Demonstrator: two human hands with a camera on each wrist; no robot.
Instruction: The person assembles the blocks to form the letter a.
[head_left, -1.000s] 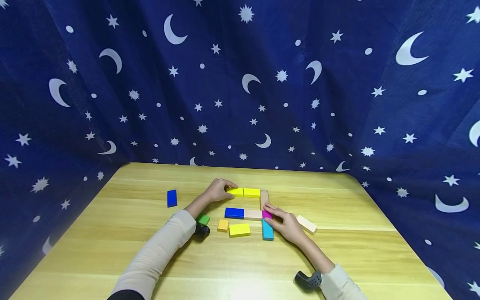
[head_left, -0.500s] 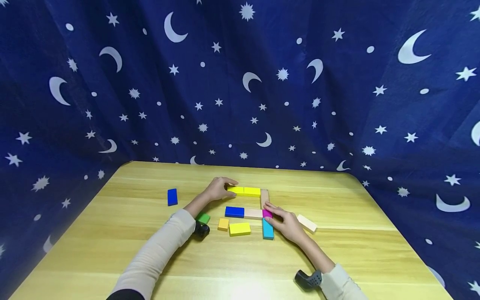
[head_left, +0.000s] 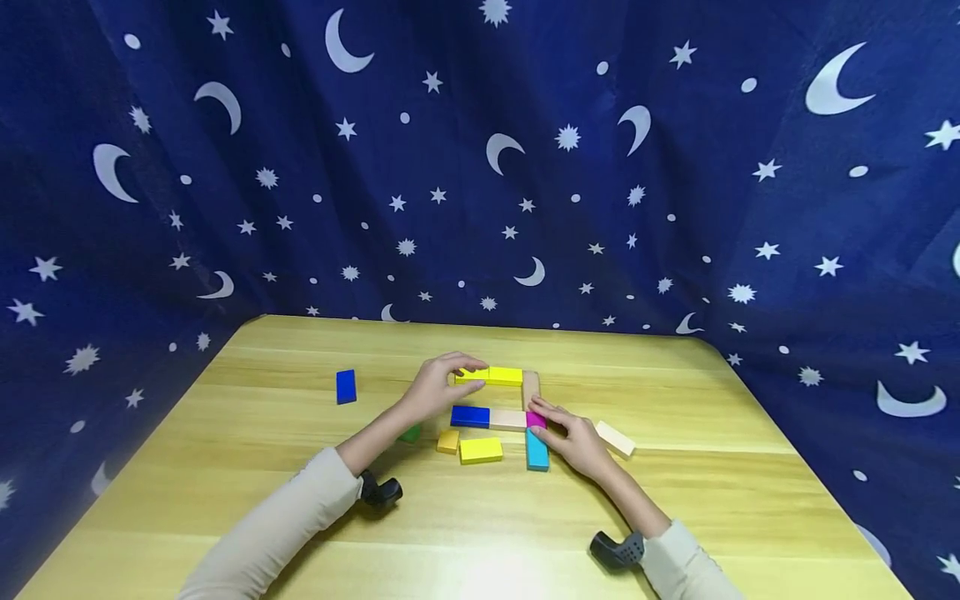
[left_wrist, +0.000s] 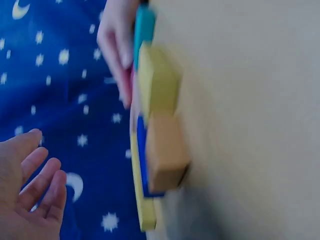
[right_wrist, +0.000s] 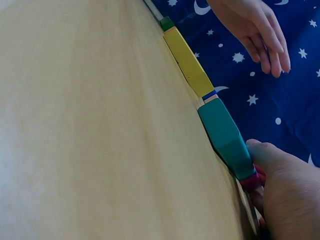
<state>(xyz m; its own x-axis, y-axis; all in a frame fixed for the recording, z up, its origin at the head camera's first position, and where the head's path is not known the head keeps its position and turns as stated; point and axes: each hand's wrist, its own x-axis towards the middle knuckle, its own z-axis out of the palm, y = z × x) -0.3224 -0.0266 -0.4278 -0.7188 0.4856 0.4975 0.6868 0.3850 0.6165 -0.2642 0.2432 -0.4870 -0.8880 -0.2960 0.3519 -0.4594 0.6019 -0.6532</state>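
My left hand hovers over the left end of the far row, its fingers relaxed and apart from the blocks in the left wrist view. It partly covers a yellow block; a second yellow block adjoins that one. My right hand pinches a small magenta block between thumb and fingers. Around the magenta block lie a pale wood block to its left, an upright-running pale block behind it, and a turquoise block in front. A blue block ends the middle row.
Loose on the wooden table lie a yellow block, an orange block, a green block partly behind the left arm, a blue block and a cream block. A starry blue curtain surrounds the table.
My left hand has let go of the left yellow block and risen off it, with its forearm shifting toward me. My right hand keeps its place at the magenta block.
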